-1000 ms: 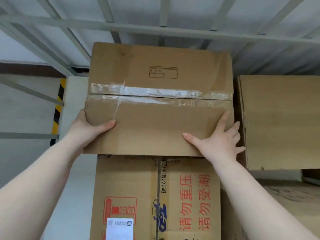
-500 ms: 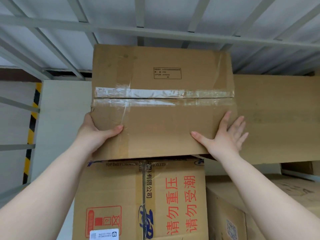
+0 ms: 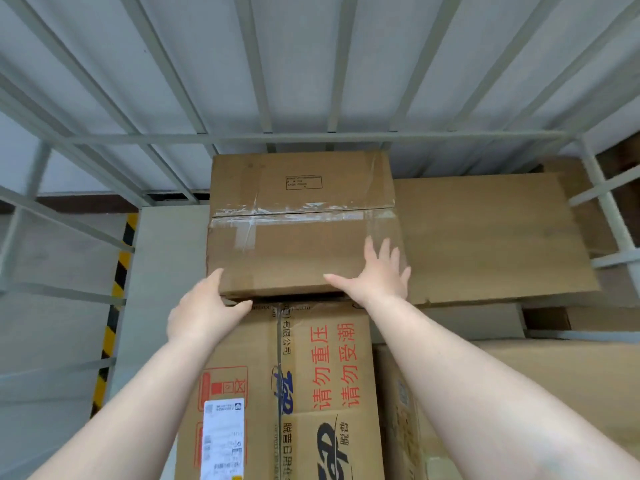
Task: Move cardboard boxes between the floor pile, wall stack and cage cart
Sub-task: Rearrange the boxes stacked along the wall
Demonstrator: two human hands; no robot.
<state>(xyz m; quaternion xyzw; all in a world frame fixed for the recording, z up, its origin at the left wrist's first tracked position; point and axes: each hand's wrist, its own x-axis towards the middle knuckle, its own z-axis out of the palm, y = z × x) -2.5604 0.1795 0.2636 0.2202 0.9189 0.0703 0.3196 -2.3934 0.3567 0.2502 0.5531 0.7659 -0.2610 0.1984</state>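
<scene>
Taped cardboard box point(image 3: 301, 223) on top of printed carton point(image 3: 294, 386), inside cage cart point(image 3: 277, 136).
Left hand point(image 3: 204, 310) grips the box's lower left corner, thumb under the edge. Right hand point(image 3: 377, 275) flat, fingers spread, pressing the front face. Plain box point(image 3: 491, 237) alongside right. Grey bars behind; hazard-striped post point(image 3: 116, 306) at left.

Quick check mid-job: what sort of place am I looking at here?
Most likely a warehouse or stockroom. Stacked cardboard boxes fill a grey metal cage cart, the printed carton carries a shipping label, and yellow-black hazard tape runs up the wall behind.
</scene>
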